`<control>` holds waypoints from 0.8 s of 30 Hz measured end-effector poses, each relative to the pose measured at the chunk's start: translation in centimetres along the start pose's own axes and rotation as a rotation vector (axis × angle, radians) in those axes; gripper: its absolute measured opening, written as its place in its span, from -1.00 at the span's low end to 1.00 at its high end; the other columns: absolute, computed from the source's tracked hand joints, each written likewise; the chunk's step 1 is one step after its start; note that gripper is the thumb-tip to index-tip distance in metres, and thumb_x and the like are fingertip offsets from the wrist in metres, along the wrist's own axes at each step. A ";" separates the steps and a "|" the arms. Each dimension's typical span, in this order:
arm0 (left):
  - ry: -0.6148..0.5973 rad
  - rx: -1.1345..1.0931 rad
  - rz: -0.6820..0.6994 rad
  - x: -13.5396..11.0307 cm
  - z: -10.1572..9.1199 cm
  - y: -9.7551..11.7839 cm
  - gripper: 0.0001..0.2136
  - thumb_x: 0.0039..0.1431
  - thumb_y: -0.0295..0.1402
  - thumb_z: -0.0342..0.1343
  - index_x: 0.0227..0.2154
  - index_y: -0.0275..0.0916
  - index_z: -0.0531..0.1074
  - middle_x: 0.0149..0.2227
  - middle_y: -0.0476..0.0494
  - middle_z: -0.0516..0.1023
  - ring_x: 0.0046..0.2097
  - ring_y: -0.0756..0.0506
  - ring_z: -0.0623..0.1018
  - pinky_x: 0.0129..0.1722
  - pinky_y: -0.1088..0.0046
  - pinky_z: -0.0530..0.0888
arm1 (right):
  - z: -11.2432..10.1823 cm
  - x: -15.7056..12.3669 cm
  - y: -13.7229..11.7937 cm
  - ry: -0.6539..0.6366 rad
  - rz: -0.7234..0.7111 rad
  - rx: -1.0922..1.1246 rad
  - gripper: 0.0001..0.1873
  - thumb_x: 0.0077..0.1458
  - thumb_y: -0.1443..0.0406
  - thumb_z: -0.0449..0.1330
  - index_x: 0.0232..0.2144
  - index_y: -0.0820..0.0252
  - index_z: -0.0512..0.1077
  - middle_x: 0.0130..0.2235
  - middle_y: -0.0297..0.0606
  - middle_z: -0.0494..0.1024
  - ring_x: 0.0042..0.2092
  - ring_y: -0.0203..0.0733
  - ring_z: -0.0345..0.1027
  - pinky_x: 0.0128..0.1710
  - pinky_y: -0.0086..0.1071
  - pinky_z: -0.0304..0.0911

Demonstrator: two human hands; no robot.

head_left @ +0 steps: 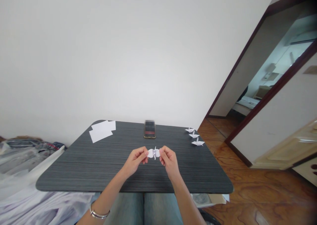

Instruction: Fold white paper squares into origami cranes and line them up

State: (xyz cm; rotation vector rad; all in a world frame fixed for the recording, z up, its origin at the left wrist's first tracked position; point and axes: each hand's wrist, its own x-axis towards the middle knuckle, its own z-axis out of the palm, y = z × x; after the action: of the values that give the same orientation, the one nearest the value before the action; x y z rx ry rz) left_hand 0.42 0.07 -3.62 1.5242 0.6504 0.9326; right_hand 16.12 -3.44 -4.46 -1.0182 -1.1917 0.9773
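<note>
A white paper crane (155, 153) is held above the dark table, stretched between my two hands. My left hand (137, 158) pinches one wing between thumb and fingers, and a silver bangle (99, 214) circles that forearm. The other wing is pinched by my right hand (169, 159). The crane's narrow body and points show upright in the gap between the hands; the wing tips are hidden under my fingers. Three folded paper cranes, the nearest one (197, 142) among them, stand in a row toward the table's right edge.
The dark wood-grain table (99, 172) reaches to the white wall. White paper sheets (101, 131) lie at its back left. A phone (150, 130) leans upright at the back middle. Bedding and bagged clothes (22, 159) are on the left; a doorway and wooden floor (247, 182) on the right.
</note>
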 end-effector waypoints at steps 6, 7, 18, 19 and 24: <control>0.001 0.009 0.017 0.1 -0.2 -0.2 -0.71 0.08 -0.22 0.00 -0.63 -0.31 0.26 -0.66 0.04 0.29 -0.59 0.09 0.23 -0.57 0.59 0.16 | -0.2 -0.1 0.1 0.011 -0.015 0.005 -0.64 0.05 0.13 0.06 -0.66 0.19 0.15 -0.71 -0.51 0.16 -0.68 -0.47 -0.07 -0.68 -0.54 -0.17; 0.001 0.013 0.020 0.1 -0.2 -0.2 -0.71 0.08 -0.22 -0.01 -0.63 -0.31 0.26 -0.66 0.04 0.29 -0.59 0.09 0.23 -0.57 0.59 0.16 | -0.3 -0.1 0.0 0.011 -0.022 0.004 -0.64 0.06 0.13 0.05 -0.66 0.19 0.15 -0.71 -0.51 0.16 -0.67 -0.47 -0.07 -0.68 -0.54 -0.17; 0.003 0.021 0.024 0.1 -0.3 -0.2 -0.70 0.08 -0.21 -0.01 -0.63 -0.32 0.25 -0.66 0.04 0.28 -0.59 0.09 0.23 -0.57 0.59 0.16 | -0.5 -0.4 -0.2 0.032 -0.074 -0.031 -0.66 0.08 0.19 0.04 -0.66 0.20 0.15 -0.70 -0.50 0.16 -0.66 -0.46 -0.06 -0.67 -0.52 -0.15; 0.005 0.020 0.020 0.1 -0.4 -0.2 -0.70 0.08 -0.21 0.00 -0.63 -0.32 0.25 -0.66 0.04 0.28 -0.59 0.09 0.23 -0.57 0.59 0.16 | -0.5 -0.4 -0.3 0.034 -0.078 -0.036 -0.65 0.08 0.19 0.04 -0.66 0.20 0.15 -0.70 -0.50 0.16 -0.66 -0.46 -0.06 -0.67 -0.52 -0.15; 0.013 0.016 0.013 0.1 -0.4 -0.4 -0.71 0.07 -0.22 0.00 -0.62 -0.32 0.26 -0.66 0.04 0.28 -0.58 0.08 0.24 -0.56 0.59 0.17 | -0.4 -0.4 -0.5 0.046 -0.082 -0.044 -0.65 0.09 0.19 0.03 -0.66 0.19 0.15 -0.71 -0.50 0.15 -0.67 -0.45 -0.07 -0.67 -0.52 -0.16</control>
State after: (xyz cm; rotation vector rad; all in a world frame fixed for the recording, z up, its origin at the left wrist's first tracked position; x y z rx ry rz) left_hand 0.15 0.42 -4.01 1.5393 0.6596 0.9503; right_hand 16.51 -4.02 -4.10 -1.0128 -1.2124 0.8626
